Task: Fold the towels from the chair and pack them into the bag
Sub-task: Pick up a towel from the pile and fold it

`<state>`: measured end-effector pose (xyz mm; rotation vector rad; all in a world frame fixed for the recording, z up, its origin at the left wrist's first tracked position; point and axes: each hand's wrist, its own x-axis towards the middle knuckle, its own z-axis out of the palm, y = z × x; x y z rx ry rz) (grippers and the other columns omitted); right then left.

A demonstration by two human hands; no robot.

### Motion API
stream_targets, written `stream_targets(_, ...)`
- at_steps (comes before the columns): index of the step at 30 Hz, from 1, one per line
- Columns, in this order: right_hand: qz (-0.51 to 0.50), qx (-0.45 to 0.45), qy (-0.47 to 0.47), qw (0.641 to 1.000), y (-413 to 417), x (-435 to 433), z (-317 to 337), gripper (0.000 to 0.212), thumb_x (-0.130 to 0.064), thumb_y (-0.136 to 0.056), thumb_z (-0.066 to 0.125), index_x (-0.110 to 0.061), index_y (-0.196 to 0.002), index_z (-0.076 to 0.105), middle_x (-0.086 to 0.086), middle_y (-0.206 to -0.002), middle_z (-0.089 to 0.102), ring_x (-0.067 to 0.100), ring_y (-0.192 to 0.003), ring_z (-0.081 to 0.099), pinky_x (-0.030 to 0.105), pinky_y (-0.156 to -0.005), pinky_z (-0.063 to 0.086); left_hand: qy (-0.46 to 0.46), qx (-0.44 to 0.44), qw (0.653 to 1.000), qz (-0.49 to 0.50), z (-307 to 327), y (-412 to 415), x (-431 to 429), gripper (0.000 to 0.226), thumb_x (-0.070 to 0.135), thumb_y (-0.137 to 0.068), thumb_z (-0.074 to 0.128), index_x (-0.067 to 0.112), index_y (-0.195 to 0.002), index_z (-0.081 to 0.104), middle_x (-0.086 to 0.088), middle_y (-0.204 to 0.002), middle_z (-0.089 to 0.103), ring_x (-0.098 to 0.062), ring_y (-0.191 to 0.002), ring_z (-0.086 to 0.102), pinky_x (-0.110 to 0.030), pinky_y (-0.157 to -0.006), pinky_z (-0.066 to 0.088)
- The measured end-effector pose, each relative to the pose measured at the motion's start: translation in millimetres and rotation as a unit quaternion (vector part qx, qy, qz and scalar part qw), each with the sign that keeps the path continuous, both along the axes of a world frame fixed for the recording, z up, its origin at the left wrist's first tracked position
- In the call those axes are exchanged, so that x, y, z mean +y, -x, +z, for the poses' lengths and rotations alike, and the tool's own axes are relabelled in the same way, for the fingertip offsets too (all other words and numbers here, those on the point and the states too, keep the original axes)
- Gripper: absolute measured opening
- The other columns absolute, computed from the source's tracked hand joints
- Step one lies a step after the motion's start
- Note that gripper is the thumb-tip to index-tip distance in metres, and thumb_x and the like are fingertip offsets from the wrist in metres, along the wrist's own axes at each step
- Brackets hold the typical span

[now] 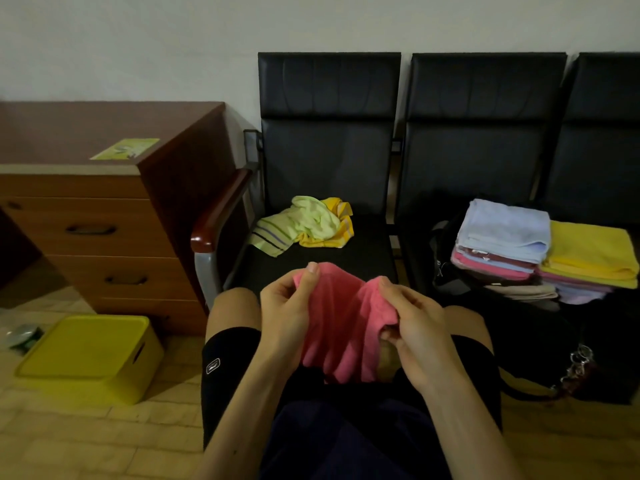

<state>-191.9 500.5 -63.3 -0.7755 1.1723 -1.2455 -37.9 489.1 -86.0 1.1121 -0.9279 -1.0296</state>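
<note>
Risks, big to small. The bag (519, 334), black, sits on the seat at 3 o'clock. Two tall stacks (502, 237) of folded towels rise out of or on top of it; can't tell which. They stand high and uneven, so one more towel dropped on carelessly could tip them off the seat. The loose towels (308, 223) lie at 12 o'clock on the chair (346, 261), the striped one near the seat's left edge. A one-handed tug could drag both off. The pink towel (339, 327) is at centre, over the person's lap, bunched, corners not matched. Judged a crooked fold if laid down like this, and the lower end hangs between the knees, so it may slide floorward.

Left hand (287, 317) pinches the towel's top-left edge, thumb up. Right hand (412, 327) has fingers curled round the gathered right edge.

Materials. Chair: smooth black leather-look padding, boxy, with a glossy wood armrest. Desk (104, 209) at 9 o'clock: reddish wood, drawers. Box (90, 355) at 8 o'clock: yellow hard plastic, rounded corners. Bag: soft dark fabric, metal keyring. Towels: soft, fuzzy terry, limp, holding creases.
</note>
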Motion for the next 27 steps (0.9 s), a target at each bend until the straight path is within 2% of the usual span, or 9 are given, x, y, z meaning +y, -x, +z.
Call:
stream_targets(2, 0.01, -0.002, -0.003, 1.0, -5, 2, 2, 0.021, -0.026, -0.091, 0.068, -0.01, -0.08, 0.076, 0.009, -0.075, 0.073, 0.022, -0.068, 0.067, 0.036, -0.069, 0.057, 0.014, -0.034, 0.999, -0.008, 1, 6, 3, 0.033, 0.029, -0.096, 0.061, 0.006, -0.074, 0.069, -0.012, -0.08, 0.072, -0.026, -0.074, 0.069, -0.033, -0.066, 0.058)
stream_targets(3, 0.015, -0.002, 0.0, 1.0, -7, 3, 2, 0.02, -0.026, -0.091, 0.067, -0.009, -0.084, 0.076, 0.008, -0.073, 0.072, 0.019, -0.064, 0.066, 0.031, -0.061, 0.056, 0.02, -0.049, 0.999, -0.015, 2, 10, 5, 0.027, 0.027, -0.096, 0.06, 0.01, -0.081, 0.074, -0.011, -0.082, 0.074, -0.027, -0.079, 0.072, -0.034, -0.069, 0.059)
stream_targets(6, 0.025, -0.015, 0.006, 1.0, -12, 7, 4, 0.02, -0.024, -0.091, 0.066, -0.006, -0.092, 0.075, 0.007, -0.074, 0.072, 0.013, -0.059, 0.066, 0.02, -0.05, 0.05, 0.046, -0.059, 0.996, -0.055, 4, 16, 12, 0.022, 0.022, -0.095, 0.059, 0.009, -0.099, 0.076, -0.008, -0.089, 0.076, -0.024, -0.086, 0.073, -0.03, -0.074, 0.058)
stream_targets(10, 0.016, -0.035, 0.006, 0.999, -14, 9, 7, 0.02, -0.022, -0.091, 0.066, -0.006, -0.097, 0.075, 0.011, -0.086, 0.075, 0.013, -0.069, 0.073, 0.018, -0.053, 0.052, 0.07, -0.063, 0.99, -0.101, 8, 20, 15, 0.021, 0.02, -0.097, 0.059, 0.01, -0.105, 0.076, -0.007, -0.096, 0.077, -0.022, -0.094, 0.073, -0.034, -0.082, 0.059)
stream_targets(13, 0.001, -0.049, -0.002, 0.999, -14, 7, 6, 0.02, -0.02, -0.089, 0.067, -0.005, -0.099, 0.074, 0.014, -0.092, 0.076, 0.019, -0.078, 0.075, 0.021, -0.057, 0.055, 0.077, -0.072, 0.988, -0.114, 7, 20, 15, 0.02, 0.019, -0.097, 0.059, 0.011, -0.104, 0.076, -0.007, -0.095, 0.077, -0.022, -0.092, 0.073, -0.034, -0.081, 0.059)
stream_targets(17, 0.002, -0.056, 0.003, 0.998, -11, 3, 7, 0.017, -0.016, -0.091, 0.065, -0.002, -0.098, 0.072, 0.013, -0.086, 0.076, 0.017, -0.071, 0.073, 0.021, -0.055, 0.053, 0.081, -0.104, 0.983, -0.127, 5, 20, 15, 0.021, 0.025, -0.094, 0.061, 0.012, -0.102, 0.075, -0.005, -0.092, 0.075, -0.021, -0.088, 0.073, -0.038, -0.08, 0.059)
stream_targets(21, -0.002, -0.08, 0.001, 0.997, -7, -4, 8, 0.015, -0.016, -0.089, 0.067, -0.004, -0.097, 0.072, 0.01, -0.082, 0.075, 0.018, -0.075, 0.073, 0.027, -0.064, 0.055, 0.106, -0.153, 0.971, -0.148, 3, 18, 12, 0.028, 0.04, -0.088, 0.07, 0.022, -0.108, 0.074, -0.002, -0.098, 0.071, -0.024, -0.092, 0.07, -0.044, -0.081, 0.058)
stream_targets(24, 0.008, -0.096, -0.001, 0.995, -6, -8, 7, 0.017, -0.017, -0.089, 0.069, -0.003, -0.097, 0.072, 0.011, -0.083, 0.074, 0.021, -0.076, 0.074, 0.029, -0.064, 0.057, 0.114, -0.22, 0.956, -0.154, 1, 14, 8, 0.043, 0.039, -0.076, 0.082, 0.025, -0.115, 0.069, 0.003, -0.104, 0.066, -0.021, -0.096, 0.067, -0.037, -0.082, 0.058)
stream_targets(27, 0.046, -0.095, 0.012, 0.994, -4, -10, 5, 0.018, -0.018, -0.091, 0.066, -0.004, -0.101, 0.072, 0.011, -0.087, 0.075, 0.018, -0.078, 0.074, 0.025, -0.061, 0.057, 0.132, -0.233, 0.956, -0.12, 0, 13, 6, 0.027, 0.026, -0.086, 0.075, 0.021, -0.112, 0.071, 0.002, -0.1, 0.066, -0.02, -0.093, 0.067, -0.032, -0.079, 0.057)
